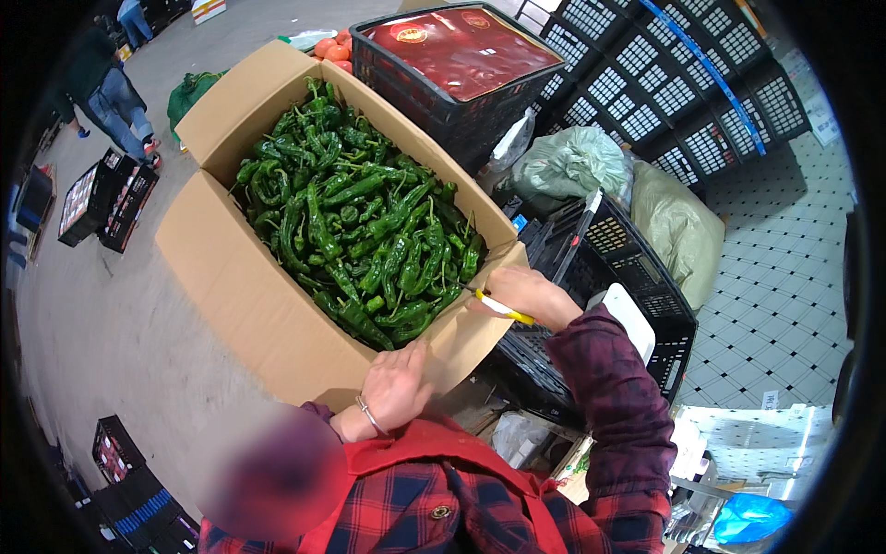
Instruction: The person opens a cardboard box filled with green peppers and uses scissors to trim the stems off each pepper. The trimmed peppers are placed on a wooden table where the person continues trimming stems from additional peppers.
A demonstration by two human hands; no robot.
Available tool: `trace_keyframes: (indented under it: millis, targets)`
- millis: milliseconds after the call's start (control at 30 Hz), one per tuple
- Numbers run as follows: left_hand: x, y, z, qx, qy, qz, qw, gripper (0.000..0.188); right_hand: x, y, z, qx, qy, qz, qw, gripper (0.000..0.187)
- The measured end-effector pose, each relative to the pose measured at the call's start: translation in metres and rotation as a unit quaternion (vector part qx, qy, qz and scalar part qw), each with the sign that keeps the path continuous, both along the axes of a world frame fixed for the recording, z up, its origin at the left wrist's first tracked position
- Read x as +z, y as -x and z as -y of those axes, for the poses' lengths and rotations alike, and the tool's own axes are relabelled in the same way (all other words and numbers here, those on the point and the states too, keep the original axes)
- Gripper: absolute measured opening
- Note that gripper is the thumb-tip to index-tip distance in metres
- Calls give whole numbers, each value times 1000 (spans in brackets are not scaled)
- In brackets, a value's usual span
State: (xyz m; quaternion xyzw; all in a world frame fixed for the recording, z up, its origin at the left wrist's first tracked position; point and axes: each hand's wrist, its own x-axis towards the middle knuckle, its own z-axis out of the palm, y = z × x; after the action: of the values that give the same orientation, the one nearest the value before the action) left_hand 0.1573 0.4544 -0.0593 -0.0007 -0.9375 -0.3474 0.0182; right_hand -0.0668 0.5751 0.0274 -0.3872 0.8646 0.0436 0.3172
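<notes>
A tall open cardboard box (268, 309) full of glossy green peppers (369, 226) stands before me. My left hand (395, 383), with a bracelet at its wrist, lies against the box's near edge, fingers mostly stretched out and close to the peppers. At the box's near right corner, my right hand (531, 294) is closed around a slim yellow and white tool (506, 307). Its tip is hard to make out, so I cannot tell its exact kind. The flaps on the left and far sides are folded outward.
A black crate (406, 88) with a dark red cover adjoins the box's far right. Black crates (660, 83) lean behind it, near stuffed bags (678, 226). Another black crate (637, 268) lies by my right arm. A person (111, 92) stands at far left near stacked crates (106, 198).
</notes>
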Motion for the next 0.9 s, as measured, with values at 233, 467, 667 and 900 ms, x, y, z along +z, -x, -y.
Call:
trace_keyframes:
  millis: [233, 467, 667, 900]
  targets:
    - [3, -15, -14, 68, -29, -82, 994, 52, -16, -1, -8, 4, 29, -55, 998, 38]
    - [5, -35, -52, -9, -221, -137, 966, 21, -25, -38, -75, -134, 297, -12, 945, 34]
    - [-10, -37, -105, -124, -188, -126, 966, 17, -34, -87, -99, -132, 305, 39, 942, 44]
    - [-49, -73, -103, -170, -67, 135, 974, 36, -22, -77, -32, -43, 201, 34, 978, 68]
